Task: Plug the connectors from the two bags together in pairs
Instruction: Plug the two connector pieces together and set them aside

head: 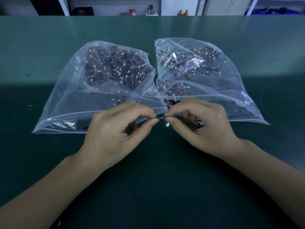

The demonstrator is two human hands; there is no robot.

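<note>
Left hand (113, 129) and right hand (203, 126) pinch thin wire pair (159, 118) between fingertips, just before two bags (74, 103); white connector (167, 125) dangles loose; risk: misaligned push bends pins; weak pinch drops piece onto surface (156, 179).

A dark green table (165, 187) with a matte top carries everything, and its far edge runs straight across the upper part of the view. Two clear plastic zip bags lie flat on it side by side, the left bag (69, 96) and the right bag (231, 90), and their inner edges touch near the middle. Each bag holds a heap of small dark wired connectors with white plugs, and a few tiny white scraps (30, 105) lie on the bare table.
</note>
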